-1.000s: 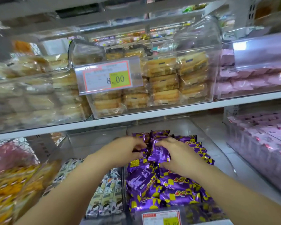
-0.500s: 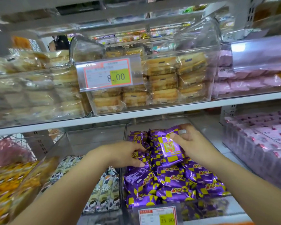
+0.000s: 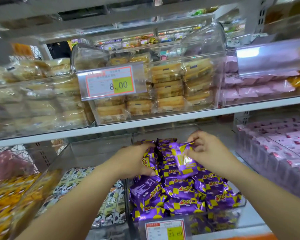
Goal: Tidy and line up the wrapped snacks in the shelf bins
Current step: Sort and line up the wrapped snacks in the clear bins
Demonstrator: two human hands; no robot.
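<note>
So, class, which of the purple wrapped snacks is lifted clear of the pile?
The purple snack pinched in the right hand, tilted above the back of the pile; the rest lie heaped below.

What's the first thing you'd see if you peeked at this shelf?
The heap of shiny purple snacks in the clear bin at the bottom middle jumps out first. The right hand pinches one purple packet above them, while the left hand grips others beside it. Above, a red-and-yellow price tag reads 8.00.
</note>
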